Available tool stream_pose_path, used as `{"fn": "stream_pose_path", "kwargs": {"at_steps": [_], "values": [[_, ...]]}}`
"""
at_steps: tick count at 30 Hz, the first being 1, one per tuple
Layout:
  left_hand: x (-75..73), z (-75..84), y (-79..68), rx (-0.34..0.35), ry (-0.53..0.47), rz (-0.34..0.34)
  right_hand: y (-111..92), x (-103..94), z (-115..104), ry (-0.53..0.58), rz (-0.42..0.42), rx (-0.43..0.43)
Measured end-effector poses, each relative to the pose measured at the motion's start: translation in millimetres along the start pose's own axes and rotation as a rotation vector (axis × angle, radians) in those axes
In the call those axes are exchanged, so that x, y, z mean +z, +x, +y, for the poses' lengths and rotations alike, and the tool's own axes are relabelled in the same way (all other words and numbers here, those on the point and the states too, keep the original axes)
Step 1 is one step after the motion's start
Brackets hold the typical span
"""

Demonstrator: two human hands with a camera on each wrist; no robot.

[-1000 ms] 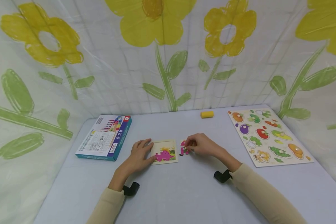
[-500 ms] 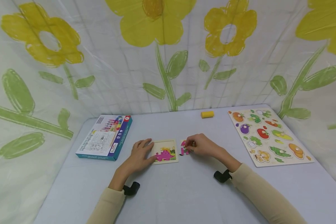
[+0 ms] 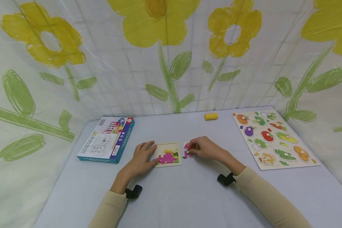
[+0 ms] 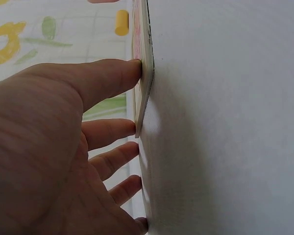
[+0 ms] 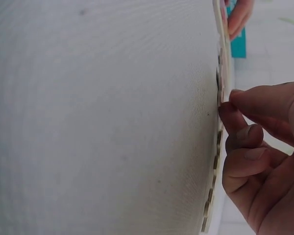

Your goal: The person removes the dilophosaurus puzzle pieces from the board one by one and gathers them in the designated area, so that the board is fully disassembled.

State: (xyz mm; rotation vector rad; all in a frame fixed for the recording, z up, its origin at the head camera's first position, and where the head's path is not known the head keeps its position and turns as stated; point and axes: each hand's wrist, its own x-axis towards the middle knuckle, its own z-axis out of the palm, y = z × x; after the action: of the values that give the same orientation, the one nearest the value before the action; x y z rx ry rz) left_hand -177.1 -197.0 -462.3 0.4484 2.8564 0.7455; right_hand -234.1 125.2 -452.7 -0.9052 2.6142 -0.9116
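Observation:
In the head view my left hand [image 3: 142,158] rests at the left side of a small square wooden puzzle tray [image 3: 168,165], fingers spread and thumb on its near left part. In the left wrist view the thumb [image 4: 122,73] presses on the tray's edge [image 4: 146,73]. Part of a pink dinosaur picture [image 3: 168,158] fills the tray's lower part. Right of the tray lie loose pink jigsaw pieces [image 3: 186,154], partly covered by my right hand [image 3: 204,148]. Its thumb and forefinger pinch at one piece, mostly hidden by the fingers; the other fingers are curled.
A boxed set [image 3: 105,141] lies at the left of the white table [image 3: 171,196]. A yellow cylinder [image 3: 211,116] lies near the back edge. At the right is a vegetable knob puzzle board [image 3: 276,139]. A flower-printed curtain [image 3: 102,63] hangs behind.
My right fingers have shifted slightly among the pink pieces, and a small gap shows between pieces there. The left hand and the tray stay in place.

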Motion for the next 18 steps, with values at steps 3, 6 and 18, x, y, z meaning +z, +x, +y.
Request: {"fn": "stream_pose_path", "kwargs": {"at_steps": [3, 6, 18], "values": [[-0.1, -0.2, -0.1, 0.0, 0.0, 0.0, -0.1, 0.1, -0.8, 0.001, 0.009, 0.006], [0.0, 0.1, 0.2, 0.008, -0.002, 0.001, 0.7, 0.0, -1.9, 0.009, 0.021, 0.008], [3.4, 8.9, -0.8, -0.008, 0.049, 0.045, 26.0, 10.0, -27.5, 0.067, -0.032, -0.021]]}}
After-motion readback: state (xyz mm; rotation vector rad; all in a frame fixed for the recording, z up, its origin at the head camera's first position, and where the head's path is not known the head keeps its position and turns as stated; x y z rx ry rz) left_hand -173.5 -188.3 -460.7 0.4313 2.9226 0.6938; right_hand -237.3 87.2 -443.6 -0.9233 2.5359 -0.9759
